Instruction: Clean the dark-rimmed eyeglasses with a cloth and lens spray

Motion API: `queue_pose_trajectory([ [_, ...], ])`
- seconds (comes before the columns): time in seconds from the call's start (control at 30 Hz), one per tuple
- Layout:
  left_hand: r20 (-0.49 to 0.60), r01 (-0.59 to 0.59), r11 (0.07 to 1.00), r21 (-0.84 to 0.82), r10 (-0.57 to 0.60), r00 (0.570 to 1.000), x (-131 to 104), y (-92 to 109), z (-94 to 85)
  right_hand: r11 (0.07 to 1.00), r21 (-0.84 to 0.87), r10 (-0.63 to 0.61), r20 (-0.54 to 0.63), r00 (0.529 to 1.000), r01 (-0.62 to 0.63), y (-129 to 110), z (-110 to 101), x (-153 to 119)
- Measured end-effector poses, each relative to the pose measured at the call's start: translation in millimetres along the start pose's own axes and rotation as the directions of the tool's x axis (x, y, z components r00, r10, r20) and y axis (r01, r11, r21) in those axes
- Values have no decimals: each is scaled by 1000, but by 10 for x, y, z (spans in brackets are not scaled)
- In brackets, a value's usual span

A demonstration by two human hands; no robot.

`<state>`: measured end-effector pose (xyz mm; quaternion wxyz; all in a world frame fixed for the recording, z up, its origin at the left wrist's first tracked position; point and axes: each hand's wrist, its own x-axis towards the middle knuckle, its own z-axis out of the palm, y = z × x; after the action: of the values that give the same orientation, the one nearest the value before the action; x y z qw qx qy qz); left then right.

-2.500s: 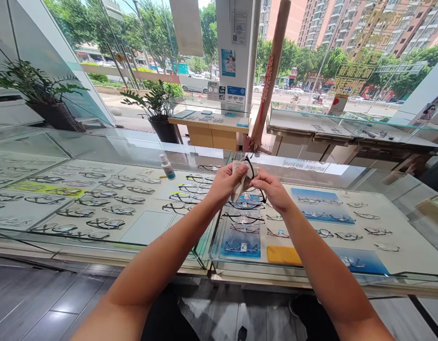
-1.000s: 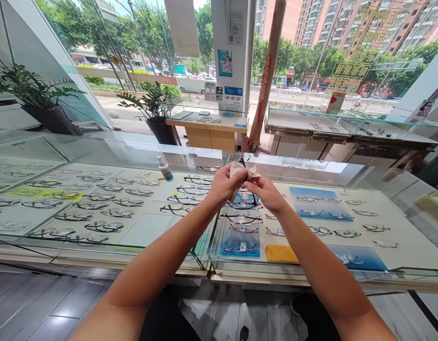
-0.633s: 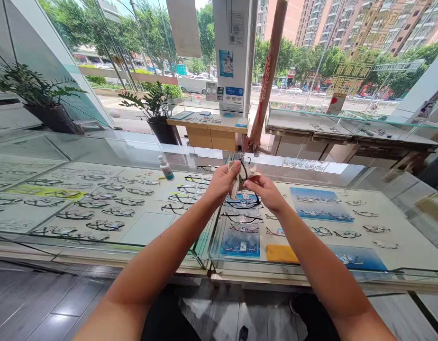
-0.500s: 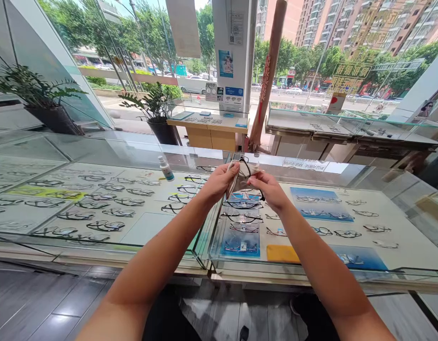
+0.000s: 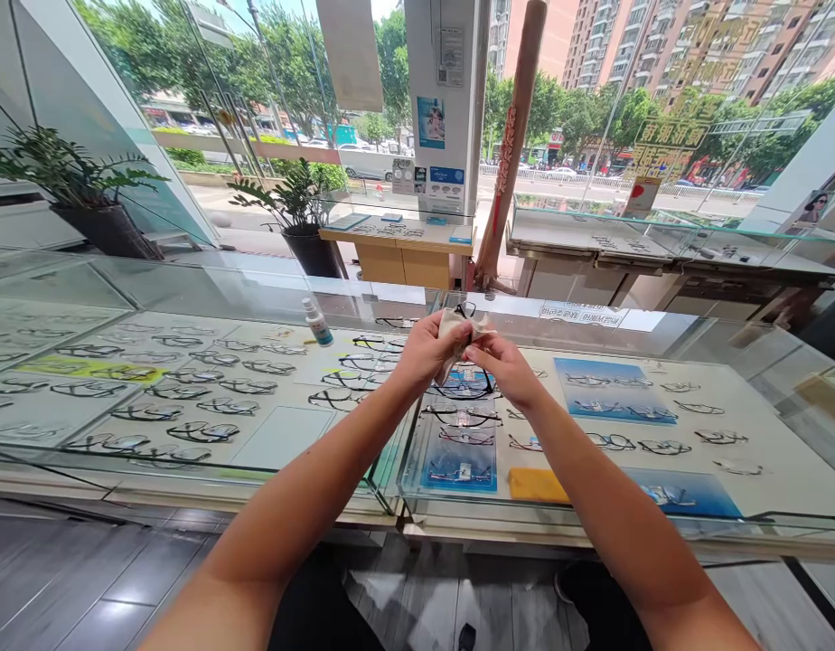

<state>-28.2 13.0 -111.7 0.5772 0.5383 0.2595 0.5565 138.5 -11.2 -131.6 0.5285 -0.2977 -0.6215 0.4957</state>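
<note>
Both of my hands meet above the glass display counter. My left hand is closed on a pale cleaning cloth, with the thumb pressed over it. Dark-rimmed eyeglasses are partly wrapped in the cloth, and part of the rim shows above it. My right hand pinches the eyeglasses from the right, close to the left fingertips. Cloth and fingers hide most of the frame. A small white spray bottle stands on the counter to the left of my hands.
Beneath the glass top, several rows of eyeglass frames lie on display. A yellow-orange block-shaped item is near the front edge. Beyond the counter are a potted plant, a wooden display table and a leaning wooden trunk.
The eyeglasses have turned and dropped lower between my hands, with less rim showing above the cloth. My left thumb has shifted right across the cloth, and my right hand has moved slightly.
</note>
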Motion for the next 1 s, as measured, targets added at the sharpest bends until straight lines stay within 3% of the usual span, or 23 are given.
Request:
queue_pose_trajectory([
  [0.2,-76,-32,999,15,33,997,21,-56,-2,1000,25,-4,22,1000,3,9,49,-2],
  [0.37,-59,12,996,-84,-17,998,119,-52,-90,999,21,-28,-119,992,31,-55,-61,18],
  [0.57,-221,-54,992,-117,27,975,200,17,-200,984,169,-19,-236,972,61,-177,-255,58],
  [0.67,-216,-63,996,-61,48,975,179,48,-216,973,224,1,-238,971,54,-210,-278,64],
  [0.77,-188,-145,976,161,174,967,116,90,-215,968,249,18,-224,974,40,-224,-274,57],
  [0.87,-67,-340,792,508,429,901,55,147,-219,976,218,14,-167,986,24,-236,-279,45],
  [0.93,96,-487,581,652,573,814,41,180,-233,988,157,9,-91,996,5,-251,-288,37],
  [1.0,255,-594,399,699,637,728,51,201,-253,998,68,8,-9,1000,-7,-274,-296,30],
])
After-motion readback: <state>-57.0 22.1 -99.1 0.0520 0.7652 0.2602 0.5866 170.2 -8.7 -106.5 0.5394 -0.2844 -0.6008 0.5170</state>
